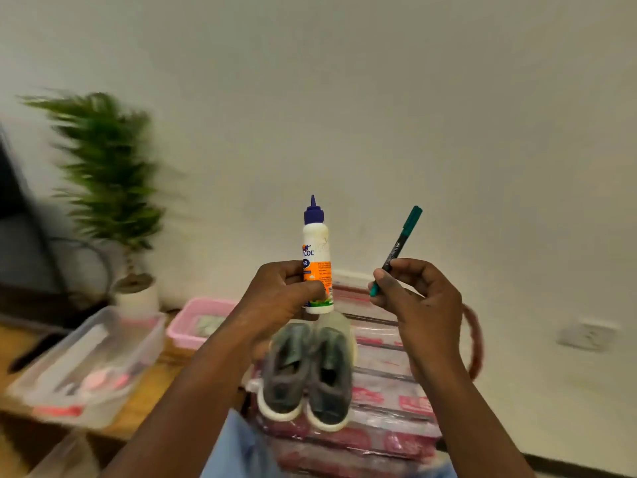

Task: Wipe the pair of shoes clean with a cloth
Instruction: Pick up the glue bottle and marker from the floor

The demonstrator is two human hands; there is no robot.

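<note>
Head view: a glue bottle (317, 257) is gripped by the left hand (275, 298), a green marker (396, 250) pinched by the right hand (418, 305). Below, the shoes (306, 374) are left unwiped on a plastic-wrapped stack (389, 401); no cloth is held, so wiping seems unstarted.

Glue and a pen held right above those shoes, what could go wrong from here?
The left hand holds the glue bottle over the grey shoes; dropped or leaking, it might soil them.
The right hand pinches a green marker nearby, which could likewise fall on them.
Both hands are full, so neither can wipe.
</note>
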